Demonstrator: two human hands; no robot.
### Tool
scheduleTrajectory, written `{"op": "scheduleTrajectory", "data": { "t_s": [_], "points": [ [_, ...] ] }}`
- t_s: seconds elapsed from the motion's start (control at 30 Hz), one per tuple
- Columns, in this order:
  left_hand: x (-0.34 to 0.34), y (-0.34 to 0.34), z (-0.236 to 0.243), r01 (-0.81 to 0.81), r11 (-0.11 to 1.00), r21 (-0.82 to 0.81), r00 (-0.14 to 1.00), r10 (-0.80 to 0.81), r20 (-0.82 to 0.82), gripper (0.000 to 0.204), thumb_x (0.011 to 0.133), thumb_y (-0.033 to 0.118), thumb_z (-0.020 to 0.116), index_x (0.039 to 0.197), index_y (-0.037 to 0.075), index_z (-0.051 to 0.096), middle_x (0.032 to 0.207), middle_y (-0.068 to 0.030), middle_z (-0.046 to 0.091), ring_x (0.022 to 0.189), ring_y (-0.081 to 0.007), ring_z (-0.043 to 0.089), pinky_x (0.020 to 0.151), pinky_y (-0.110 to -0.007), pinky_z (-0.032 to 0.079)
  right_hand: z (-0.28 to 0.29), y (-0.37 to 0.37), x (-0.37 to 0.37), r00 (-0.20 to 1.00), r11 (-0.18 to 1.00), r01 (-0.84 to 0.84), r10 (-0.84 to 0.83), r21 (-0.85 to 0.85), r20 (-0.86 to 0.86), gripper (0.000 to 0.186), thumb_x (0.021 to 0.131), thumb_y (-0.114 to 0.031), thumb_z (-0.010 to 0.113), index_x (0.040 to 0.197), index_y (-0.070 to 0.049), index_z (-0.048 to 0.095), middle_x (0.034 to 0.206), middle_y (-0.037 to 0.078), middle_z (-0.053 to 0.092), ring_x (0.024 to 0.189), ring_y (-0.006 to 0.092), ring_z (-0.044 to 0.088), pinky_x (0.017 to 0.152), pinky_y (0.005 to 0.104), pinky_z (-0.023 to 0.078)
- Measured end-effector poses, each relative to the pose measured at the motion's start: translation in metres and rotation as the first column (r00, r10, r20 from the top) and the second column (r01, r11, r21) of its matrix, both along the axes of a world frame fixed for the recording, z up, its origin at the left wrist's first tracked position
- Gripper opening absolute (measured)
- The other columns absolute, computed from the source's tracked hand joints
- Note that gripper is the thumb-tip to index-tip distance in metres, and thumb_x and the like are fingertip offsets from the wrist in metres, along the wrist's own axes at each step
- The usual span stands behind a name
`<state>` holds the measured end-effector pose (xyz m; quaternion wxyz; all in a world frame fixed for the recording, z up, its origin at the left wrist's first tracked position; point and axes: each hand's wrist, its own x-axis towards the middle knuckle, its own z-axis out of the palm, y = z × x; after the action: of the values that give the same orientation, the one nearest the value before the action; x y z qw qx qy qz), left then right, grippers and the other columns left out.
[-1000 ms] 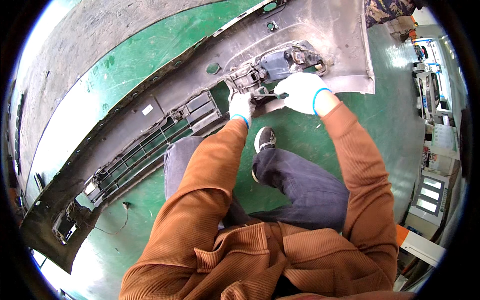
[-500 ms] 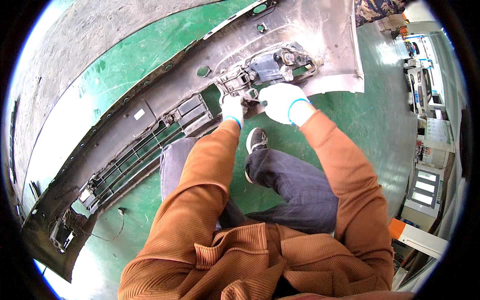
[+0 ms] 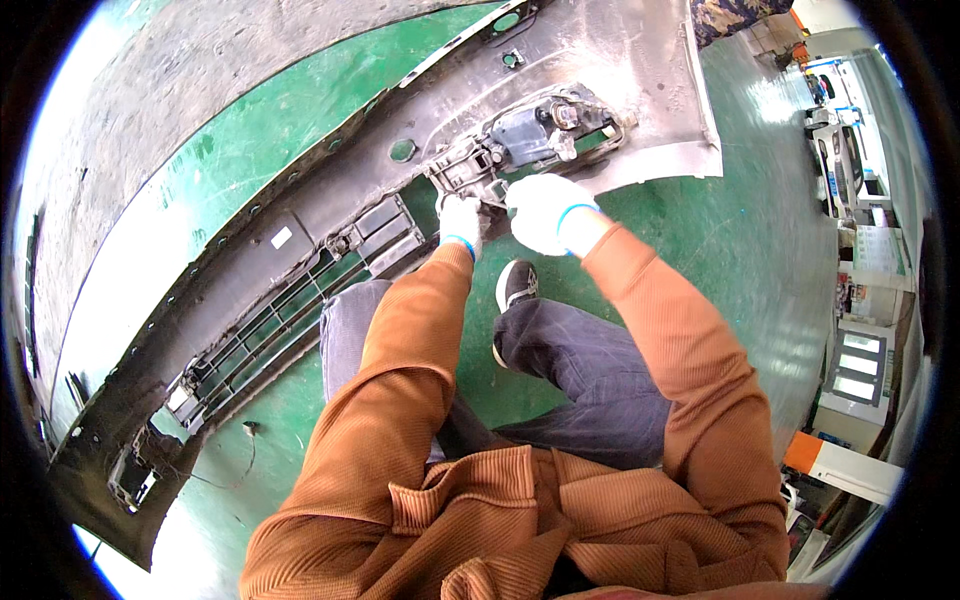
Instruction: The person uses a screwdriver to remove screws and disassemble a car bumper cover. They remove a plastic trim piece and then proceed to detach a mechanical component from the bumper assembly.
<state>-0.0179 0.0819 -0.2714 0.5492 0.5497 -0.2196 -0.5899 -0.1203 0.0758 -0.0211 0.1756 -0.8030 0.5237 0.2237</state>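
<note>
Bumper stretches diagonally from lower left to upper right of the frame. At upper centre, the left hand grasps the near edge of its bracket; the right hand, nearer the upper-right end, is curled, its grip hidden from view.

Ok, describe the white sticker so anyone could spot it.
Find the long grey bumper on the green floor. From the left hand, look left, just beyond the black grille. The sticker is a small, flat white rectangle, unlike the grille's open slots.
</note>
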Motion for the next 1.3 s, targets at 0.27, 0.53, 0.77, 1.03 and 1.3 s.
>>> {"op": "scheduleTrajectory", "data": {
  "t_s": [0.27,0.53,0.77,1.03,1.3],
  "points": [
    [0.015,-0.01,-0.045,-0.043,0.998,0.053,0.998,0.045,-0.048,0.013,0.088,0.008,0.063,0.1,0.007,0.056,0.085,-0.0091,0.058,0.064,-0.0231,0.061,0.052,-0.04,0.05,-0.004,-0.031,-0.011,0.949,0.949,-0.299,0.307,-0.103,0.069,0.031,0.087,-0.019,0.058,0.099,-0.003,0.082,0.104,0.026,0.076,0.099,0.0424,0.075,0.091,0.0484,0.058],
    [-0.011,-0.002,-0.008,0.12,0.993,0.011,0.972,-0.116,-0.205,0.028,0.091,0.008,0.062,0.115,0.013,0.049,0.088,-0.0104,0.059,0.066,-0.0233,0.06,0.051,-0.04,0.047,-0.014,0.03,0.01,0.921,0.927,0.373,-0.365,-0.038,0.137,0.028,0.087,-0.018,0.06,0.101,-0.001,0.077,0.106,0.029,0.074,0.103,0.0455,0.072,0.093,0.0494,0.057],
    [0.027,-0.017,-0.092,0.185,0.954,-0.238,0.951,-0.113,0.288,0.047,0.088,0.006,0.061,0.134,0.012,0.052,0.107,-0.0123,0.06,0.088,-0.0242,0.063,0.071,-0.04,0.054,-0.007,0.067,0.062,0.847,0.864,0.502,-0.497,0.021,0.188,0.028,0.092,-0.016,0.058,0.116,-0.002,0.065,0.112,0.03,0.073,0.11,0.0468,0.07,0.095,0.0525,0.055],
    [-0.021,0.002,-0.012,0.073,0.994,0.081,0.985,-0.058,-0.163,0.033,0.084,0.004,0.057,0.116,0.01,0.053,0.089,-0.0119,0.066,0.072,-0.0252,0.068,0.057,-0.038,0.054,-0.008,0.042,-0.028,0.951,0.959,0.282,-0.278,-0.01,0.137,0.033,0.091,-0.026,0.067,0.116,-0.004,0.07,0.117,0.023,0.073,0.108,0.0432,0.069,0.094,0.047,0.056],
    [0.026,0.009,-0.02,0.129,0.907,0.401,0.763,-0.35,0.544,0.047,0.091,0.038,0.061,0.117,0.001,0.075,0.115,-0.0289,0.074,0.11,-0.0462,0.071,0.095,-0.049,0.055,0.028,0.039,-0.065,0.794,0.909,0.331,-0.414,0.254,0.446,0.045,0.096,-0.026,0.073,0.134,-0.005,0.067,0.124,0.019,0.073,0.113,0.036,0.07,0.099,0.0404,0.055]
  ]
}}
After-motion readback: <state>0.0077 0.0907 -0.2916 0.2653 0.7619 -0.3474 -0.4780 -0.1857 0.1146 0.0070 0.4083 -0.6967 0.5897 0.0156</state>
